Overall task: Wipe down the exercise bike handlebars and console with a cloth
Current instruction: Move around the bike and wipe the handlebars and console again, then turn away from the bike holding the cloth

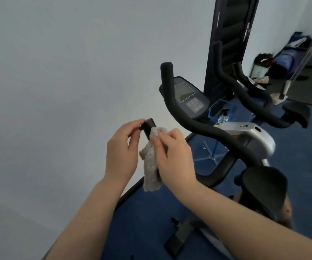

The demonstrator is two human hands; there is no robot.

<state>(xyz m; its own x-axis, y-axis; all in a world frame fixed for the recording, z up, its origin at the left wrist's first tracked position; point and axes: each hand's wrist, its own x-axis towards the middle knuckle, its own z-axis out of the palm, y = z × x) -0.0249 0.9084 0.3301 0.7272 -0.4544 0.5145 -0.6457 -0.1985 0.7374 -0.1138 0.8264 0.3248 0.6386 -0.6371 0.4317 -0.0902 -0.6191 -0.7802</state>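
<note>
Head view, and closest to us both forearms reach in toward the near grip [148, 126] of the bike. Risk first: the cloth [151, 166] is bunched and mostly dangling, so only a small patch meets the foam, and I'd judge it could slip off the rounded end or skip the far side of the bar if the wrap stays this loose. Left hand [123, 151] has fingers curled, its fingertips pinching the tip of the grip to steady it. Right hand [172, 152] is closed round the cloth, pressing it against the bar just below the tip, thumb on top. The cloth hangs between the two hands, grey and crumpled. Further back, the other handlebar [198, 126] curves up and away, with no cloth on it. Beyond that sits the console [187, 96], screen dark, well apart from both hands, with the wall mirror [286, 53] behind it.
</note>
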